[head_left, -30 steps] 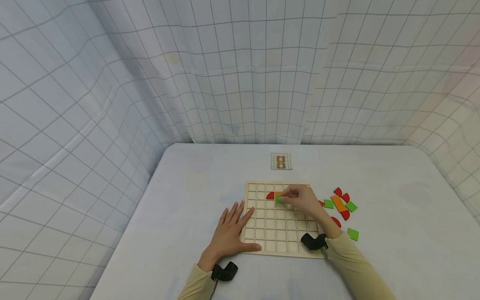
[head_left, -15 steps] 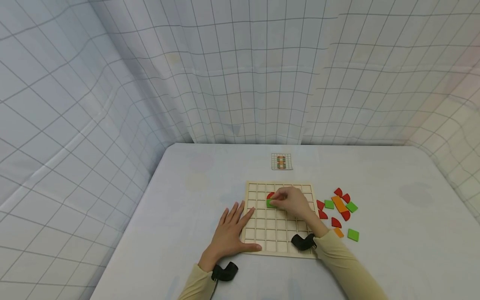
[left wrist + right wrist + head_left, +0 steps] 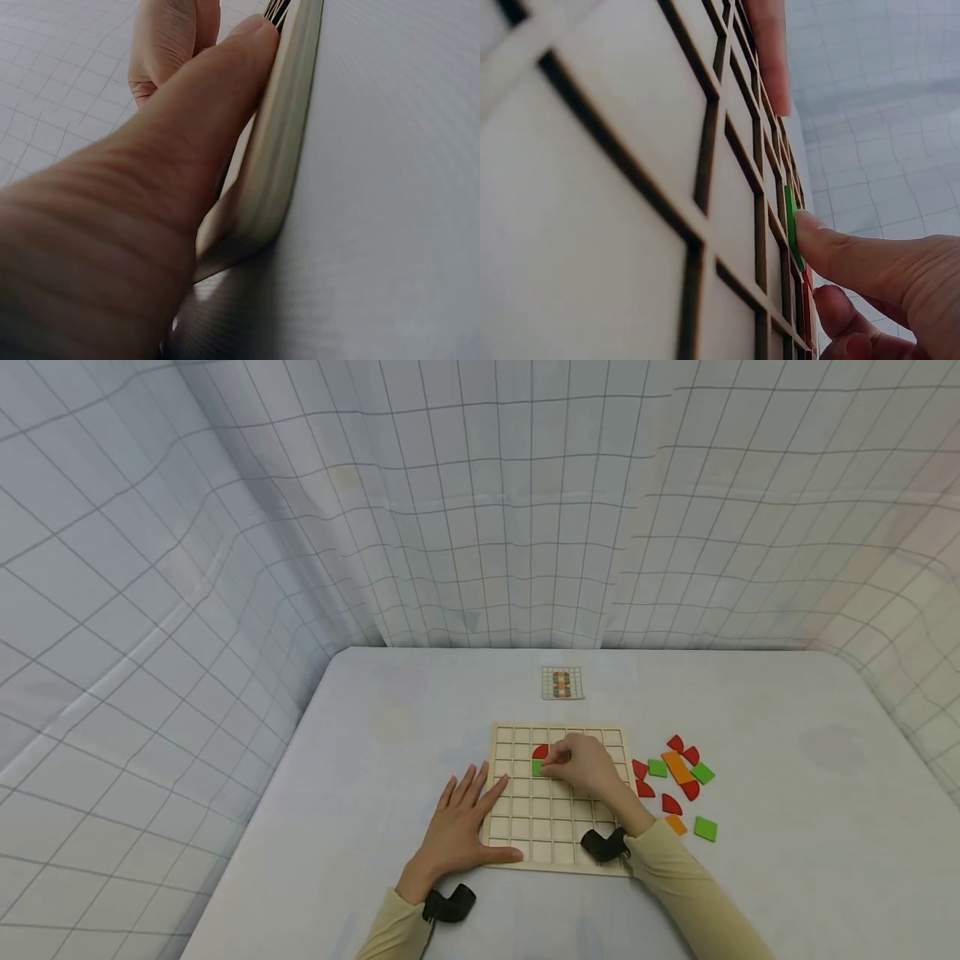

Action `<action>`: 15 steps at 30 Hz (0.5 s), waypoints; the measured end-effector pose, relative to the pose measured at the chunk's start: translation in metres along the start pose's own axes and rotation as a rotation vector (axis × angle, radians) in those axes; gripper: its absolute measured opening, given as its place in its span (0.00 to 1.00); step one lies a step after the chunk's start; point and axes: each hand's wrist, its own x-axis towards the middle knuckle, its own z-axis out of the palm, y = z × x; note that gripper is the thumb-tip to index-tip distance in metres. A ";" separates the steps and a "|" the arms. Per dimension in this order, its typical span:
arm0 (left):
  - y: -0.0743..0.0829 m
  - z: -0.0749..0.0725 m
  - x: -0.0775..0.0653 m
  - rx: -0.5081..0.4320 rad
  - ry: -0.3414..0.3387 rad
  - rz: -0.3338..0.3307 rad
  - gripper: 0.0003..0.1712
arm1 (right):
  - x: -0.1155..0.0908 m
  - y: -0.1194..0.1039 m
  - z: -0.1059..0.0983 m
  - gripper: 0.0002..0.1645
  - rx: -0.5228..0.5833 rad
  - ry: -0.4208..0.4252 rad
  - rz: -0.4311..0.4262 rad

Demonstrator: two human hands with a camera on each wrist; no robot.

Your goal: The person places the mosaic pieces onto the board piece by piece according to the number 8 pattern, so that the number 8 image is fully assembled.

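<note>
A wooden grid board (image 3: 542, 866) lies on the white table. My left hand (image 3: 453, 837) rests spread over its left edge and near corner; the left wrist view shows the thumb (image 3: 202, 112) along the board's rim. The thumb and fingers of my right hand (image 3: 588, 766) pinch a green square tile (image 3: 537, 768) at a cell in the upper part of the grid. In the right wrist view the thumb lies against the tile's face (image 3: 791, 225), which sits tilted across the dividers. Directly above it, a red quarter-circle tile (image 3: 540, 751) occupies a cell. My right hand covers the cells beside it.
Right of the board lie several loose tiles: red quarter-circles (image 3: 671, 804), green squares (image 3: 705, 828) and orange pieces (image 3: 677, 767). A small pattern card (image 3: 562, 683) with a coloured grid is behind the board. White gridded curtains (image 3: 495, 527) enclose the table.
My right hand has moved left with the green tile, from beneath the orange tile to the cell beneath the red quarter-circle, and has stayed there. The left hand has not moved.
</note>
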 end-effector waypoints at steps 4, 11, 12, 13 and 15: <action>-0.001 0.000 0.000 -0.003 0.003 -0.001 0.61 | -0.002 -0.002 -0.001 0.09 -0.016 -0.016 0.008; -0.001 0.002 0.000 -0.002 0.005 0.013 0.60 | -0.011 0.004 -0.002 0.06 0.011 -0.053 -0.049; -0.001 0.002 0.000 -0.005 0.007 0.014 0.60 | -0.012 0.006 -0.003 0.05 0.017 -0.059 -0.069; -0.001 0.002 0.000 -0.007 0.010 0.015 0.61 | -0.013 0.008 -0.005 0.04 0.021 -0.064 -0.089; -0.002 0.001 0.000 -0.005 0.014 0.013 0.61 | -0.016 0.012 -0.010 0.03 0.035 -0.067 -0.122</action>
